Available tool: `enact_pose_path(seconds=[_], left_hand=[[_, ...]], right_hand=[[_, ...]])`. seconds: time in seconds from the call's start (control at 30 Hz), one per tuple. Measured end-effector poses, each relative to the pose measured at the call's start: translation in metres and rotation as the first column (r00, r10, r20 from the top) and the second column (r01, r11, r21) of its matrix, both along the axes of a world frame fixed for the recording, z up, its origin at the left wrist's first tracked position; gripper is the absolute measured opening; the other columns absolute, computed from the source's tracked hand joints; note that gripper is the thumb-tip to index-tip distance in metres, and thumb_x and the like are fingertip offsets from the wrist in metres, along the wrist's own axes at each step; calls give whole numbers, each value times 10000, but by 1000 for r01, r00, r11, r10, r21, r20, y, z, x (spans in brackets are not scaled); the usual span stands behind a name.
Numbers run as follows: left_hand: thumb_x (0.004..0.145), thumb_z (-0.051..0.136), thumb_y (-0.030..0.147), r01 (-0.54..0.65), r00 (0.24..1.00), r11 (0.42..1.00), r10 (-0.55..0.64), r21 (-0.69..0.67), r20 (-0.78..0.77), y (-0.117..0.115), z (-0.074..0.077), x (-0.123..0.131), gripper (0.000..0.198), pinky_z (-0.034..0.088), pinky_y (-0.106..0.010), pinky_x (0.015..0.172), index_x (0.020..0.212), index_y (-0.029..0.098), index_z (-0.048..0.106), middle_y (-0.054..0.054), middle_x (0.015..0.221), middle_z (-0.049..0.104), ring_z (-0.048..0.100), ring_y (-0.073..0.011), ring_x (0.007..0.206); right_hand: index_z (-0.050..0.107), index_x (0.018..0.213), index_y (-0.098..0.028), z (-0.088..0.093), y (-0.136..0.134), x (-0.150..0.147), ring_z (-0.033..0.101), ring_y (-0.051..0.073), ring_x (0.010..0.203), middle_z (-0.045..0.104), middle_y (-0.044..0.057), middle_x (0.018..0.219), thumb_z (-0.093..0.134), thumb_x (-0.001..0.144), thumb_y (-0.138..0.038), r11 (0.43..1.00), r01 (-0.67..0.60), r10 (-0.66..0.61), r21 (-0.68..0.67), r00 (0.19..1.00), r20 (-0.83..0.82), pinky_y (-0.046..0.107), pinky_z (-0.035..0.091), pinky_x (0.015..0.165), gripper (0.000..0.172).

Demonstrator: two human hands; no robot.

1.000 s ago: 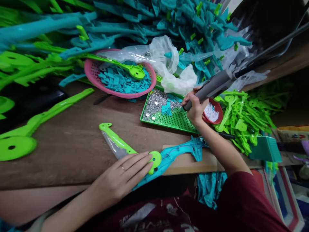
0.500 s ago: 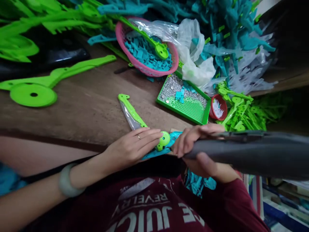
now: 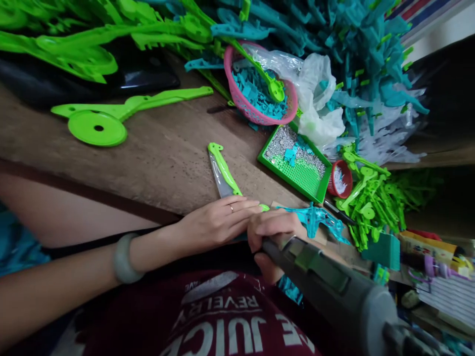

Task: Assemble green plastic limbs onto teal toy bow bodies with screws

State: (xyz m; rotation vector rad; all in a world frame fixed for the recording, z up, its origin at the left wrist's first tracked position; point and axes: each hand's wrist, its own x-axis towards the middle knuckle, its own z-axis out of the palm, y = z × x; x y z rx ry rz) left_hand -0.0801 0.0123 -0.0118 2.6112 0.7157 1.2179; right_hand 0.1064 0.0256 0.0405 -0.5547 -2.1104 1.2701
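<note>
My left hand (image 3: 218, 220) lies across a bright green plastic piece (image 3: 224, 168) with a clear strip along one side, its fingers together and holding it down. Only the upper arm of the piece and a bit of its round end show past the fingers. My right hand (image 3: 274, 232) is wrapped around the front of a dark grey power screwdriver (image 3: 330, 282), right against my left fingertips. The tool's tip is hidden by the hands. A translucent blue plastic part (image 3: 315, 220) lies just beyond my right hand.
A green tray (image 3: 297, 179) holds small metal screws and blue bits. Behind it stands a pink basket (image 3: 256, 114) of blue pieces. A small red basket (image 3: 340, 180) sits beside a pile of green parts (image 3: 374, 207). Blue parts (image 3: 334, 44) heap at the back; a green part (image 3: 97, 128) lies left.
The screwdriver has swung from level to slanting down toward the lower right. My right hand has come left against my left fingertips. The view has shifted, uncovering the blue part.
</note>
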Motion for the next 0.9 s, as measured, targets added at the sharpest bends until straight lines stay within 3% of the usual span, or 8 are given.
enact_pose_path(seconds=[0.23,0.3,0.4,0.47,0.53,0.6,0.67,0.9], left_hand=[[1000,424,91,-30,999,999,31,36,-41,-3,0,-3,377,466,-412,1125,1347,78,571,-147,1299,698,599,-240,1296],[995,407,88,-34,998,998,37,53,-58,-4,1,-3,353,460,-422,1125,1269,67,630,-156,1295,698,617,-255,1266],[986,393,78,-52,991,995,63,88,-119,-8,0,1,377,479,-449,1099,1247,92,665,-149,1307,692,639,-278,1231],[980,402,70,-82,986,991,97,110,-132,-12,-4,5,385,491,-472,1087,1261,100,664,-156,1315,687,629,-301,1250],[974,413,64,-109,987,987,121,122,-103,-16,-8,9,375,486,-491,1100,1242,97,674,-164,1314,685,597,-321,1297],[972,423,63,-119,989,985,129,127,-71,-19,-13,11,358,468,-504,1128,1211,96,688,-164,1331,676,558,-333,1345],[968,441,61,-121,989,984,131,131,-67,-21,-15,11,342,453,-506,1149,1196,89,694,-163,1356,662,535,-340,1369],[963,466,53,-119,991,990,124,81,-56,-23,-12,11,329,451,-457,1137,1196,78,698,-156,1303,695,586,-303,1317]], right_hand=[[484,807,-248,14,16,-9,642,76,576,596,-72,599,566,898,-602,944,-317,313,-93,948,-58,220,590,669,375],[523,945,-250,32,27,-2,639,78,559,586,-84,607,573,895,-582,973,-202,186,-107,972,-140,204,577,611,339],[509,1110,-309,51,68,19,535,73,431,493,-120,582,631,872,-438,974,225,-223,-41,895,-386,174,482,427,297],[520,1075,-319,48,108,36,431,63,385,425,-117,583,625,858,-384,806,592,-485,1,662,-572,176,411,381,249],[529,1066,-290,34,144,49,428,68,406,401,-107,588,610,843,-415,639,768,-657,-46,513,-552,202,420,418,268],[537,1061,-264,18,166,57,429,76,417,384,-104,584,580,833,-480,551,830,-758,-87,454,-468,226,422,440,317],[533,1047,-254,6,172,60,427,82,413,368,-107,575,561,816,-515,528,840,-797,-122,441,-412,238,408,439,350],[437,993,-274,1,162,58,483,104,416,442,-116,565,617,764,-386,583,785,-781,-212,470,-411,255,433,451,311]])
